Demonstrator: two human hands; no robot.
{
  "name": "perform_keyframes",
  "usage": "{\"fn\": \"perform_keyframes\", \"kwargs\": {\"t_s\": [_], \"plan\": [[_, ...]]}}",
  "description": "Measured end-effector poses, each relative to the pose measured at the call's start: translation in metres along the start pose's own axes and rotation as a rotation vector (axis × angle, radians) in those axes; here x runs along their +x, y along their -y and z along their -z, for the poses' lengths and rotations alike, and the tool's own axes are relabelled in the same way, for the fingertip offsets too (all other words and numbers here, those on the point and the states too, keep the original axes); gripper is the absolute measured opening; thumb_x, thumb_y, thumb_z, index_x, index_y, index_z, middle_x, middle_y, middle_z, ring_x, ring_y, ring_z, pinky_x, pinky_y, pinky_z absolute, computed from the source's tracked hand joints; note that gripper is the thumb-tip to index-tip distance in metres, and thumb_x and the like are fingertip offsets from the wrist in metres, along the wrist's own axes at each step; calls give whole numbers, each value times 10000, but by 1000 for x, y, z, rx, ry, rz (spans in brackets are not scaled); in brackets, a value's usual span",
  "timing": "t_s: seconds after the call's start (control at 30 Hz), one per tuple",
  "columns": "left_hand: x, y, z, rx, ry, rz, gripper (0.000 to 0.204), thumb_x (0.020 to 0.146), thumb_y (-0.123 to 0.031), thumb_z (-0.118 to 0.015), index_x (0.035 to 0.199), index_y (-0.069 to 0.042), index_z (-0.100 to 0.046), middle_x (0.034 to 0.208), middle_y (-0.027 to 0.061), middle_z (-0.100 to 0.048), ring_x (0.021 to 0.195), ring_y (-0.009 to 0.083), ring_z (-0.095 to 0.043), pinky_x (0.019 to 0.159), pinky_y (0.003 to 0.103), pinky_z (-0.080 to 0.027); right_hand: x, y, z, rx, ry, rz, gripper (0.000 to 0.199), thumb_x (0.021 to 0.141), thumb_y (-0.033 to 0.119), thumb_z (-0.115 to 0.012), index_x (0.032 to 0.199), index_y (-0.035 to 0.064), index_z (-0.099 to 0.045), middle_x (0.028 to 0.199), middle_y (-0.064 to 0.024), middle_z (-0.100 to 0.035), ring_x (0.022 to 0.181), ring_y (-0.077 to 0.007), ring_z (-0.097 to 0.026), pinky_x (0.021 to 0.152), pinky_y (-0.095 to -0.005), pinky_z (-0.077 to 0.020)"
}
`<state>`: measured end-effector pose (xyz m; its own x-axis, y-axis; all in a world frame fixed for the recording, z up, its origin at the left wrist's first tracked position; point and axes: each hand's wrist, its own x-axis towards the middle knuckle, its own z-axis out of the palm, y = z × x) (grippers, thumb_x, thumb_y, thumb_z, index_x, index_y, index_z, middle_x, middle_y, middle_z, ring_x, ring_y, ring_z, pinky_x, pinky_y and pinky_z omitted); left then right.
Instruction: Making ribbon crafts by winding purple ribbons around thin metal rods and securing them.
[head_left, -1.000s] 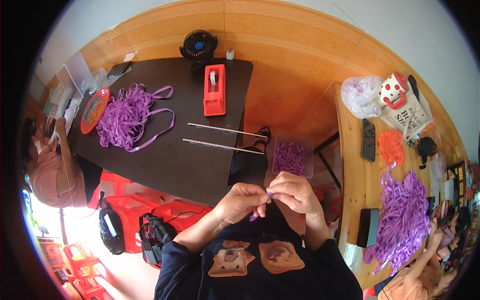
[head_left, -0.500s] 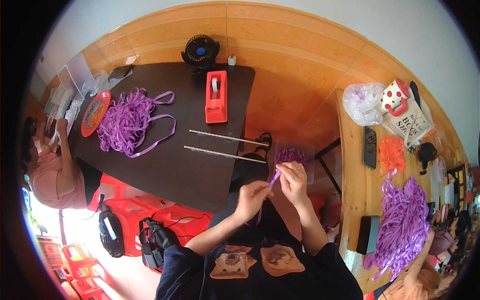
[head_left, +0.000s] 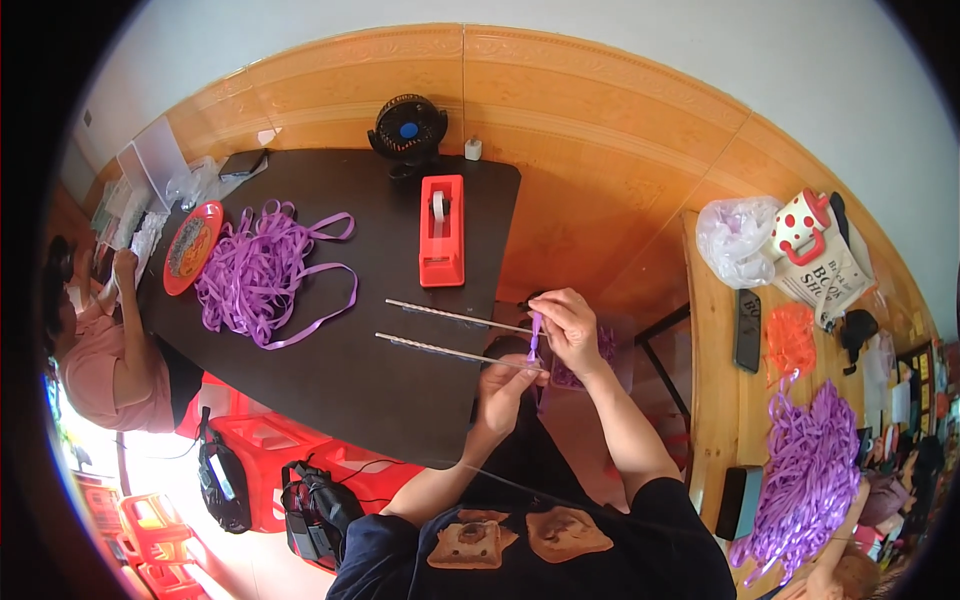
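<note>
Orange-walled room | dark table (head_left: 330,370) | both hands' fingers (head_left: 545,312) pinching purple ribbon strip (head_left: 535,335)

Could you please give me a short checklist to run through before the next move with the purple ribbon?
1. Ribbon gripped at both ends: ok; right hand pinches the top, left hand the bottom.
2. Ribbon taut between the hands: ok, it runs straight.
3. Two rods within reach: ok, they lie side by side on the dark table, tips next to the hands.
4. Tape dispenser upright and reachable: ok, it stands behind the rods.
5. Spare ribbon supply: ok, a ribbon pile lies on the table's left part.
6. Ribbon free of twists or knots: cannot tell, too small.
</note>
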<state>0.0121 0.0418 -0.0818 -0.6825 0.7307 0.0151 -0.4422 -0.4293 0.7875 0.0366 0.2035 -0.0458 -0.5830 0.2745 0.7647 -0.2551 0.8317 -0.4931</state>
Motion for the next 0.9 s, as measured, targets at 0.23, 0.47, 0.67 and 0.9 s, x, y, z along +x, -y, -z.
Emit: {"fn": "perform_keyframes", "kwargs": {"t_s": [0.23,0.47,0.67,0.9], "plan": [[6,5,10,16,-88,-15,136,906,-59,-593,1028,0,-603,838,113,-661,756,187,-643,712,297,-522,-10,-4,-30,81,15,-97,197,719,-39,-685,901,33,-669,850,-85,-639,788,-252,-623,687,-334,-479],[-10,4,13,16,-99,74,101,923,-83,-577,978,-15,-628,826,90,-663,749,159,-634,722,285,-516,-42,4,-43,216,70,-257,126,766,-23,-625,882,9,-663,821,-101,-625,778,-260,-618,667,-330,-471],[-38,0,12,-5,-43,134,108,929,-99,-577,976,-20,-636,834,85,-669,748,146,-631,725,278,-510,-51,21,-44,222,81,-455,110,812,-5,-590,889,-10,-669,798,-124,-624,750,-253,-622,654,-309,-472],[-43,-3,6,-31,-22,106,123,918,-102,-592,994,-18,-641,836,98,-673,744,159,-631,717,292,-513,-11,7,-50,287,-151,-378,88,876,-11,-588,927,-45,-651,796,-90,-632,740,-146,-609,660,-247,-468]]}}
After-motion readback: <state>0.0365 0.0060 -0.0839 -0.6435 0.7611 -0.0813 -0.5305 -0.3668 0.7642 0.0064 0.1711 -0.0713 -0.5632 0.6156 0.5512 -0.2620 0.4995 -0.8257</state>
